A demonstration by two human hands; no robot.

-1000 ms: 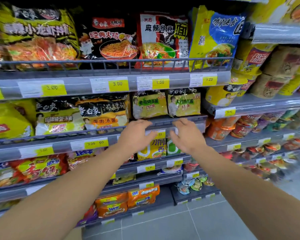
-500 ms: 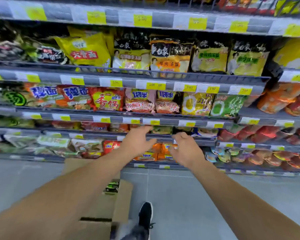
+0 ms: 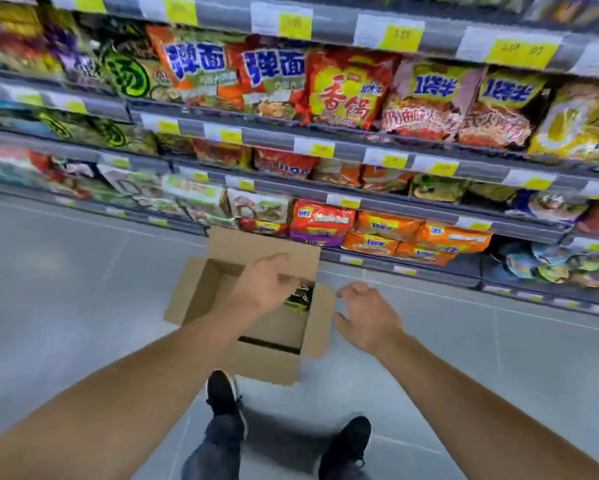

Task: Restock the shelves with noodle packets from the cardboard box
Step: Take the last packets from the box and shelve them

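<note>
Step in hand: reaching down for another load; both of my hands are coming toward the cardboard box (image 3: 201, 289) with nothing in them
Left hand (image 3: 263, 289): hovering over the open box, fingers spread and loose, gripping nothing
Right hand (image 3: 367, 320): hanging just beside the box's right flap, fingers curled open, also empty
Noodle packets (image 3: 299, 297): a dark green and yellow bundle is lying inside the box, against its far right corner, partly hidden under my left hand
Box: sitting on the grey floor (image 3: 83, 289) with flaps open, just in front of the bottom shelf (image 3: 429, 271), my black shoes (image 3: 221, 393) near its closest side
Shelves: rising behind the box, already packed with red, orange and yellow bags
Next move, as I am judging it: lowering both hands past the flaps, closing on the bundle from either side, then lifting it clear without snagging the cardboard
Change from a second ago: then my hands were resting up at a shelf rail with the box out of view; now I am looking down and they are dropping toward the box
</note>
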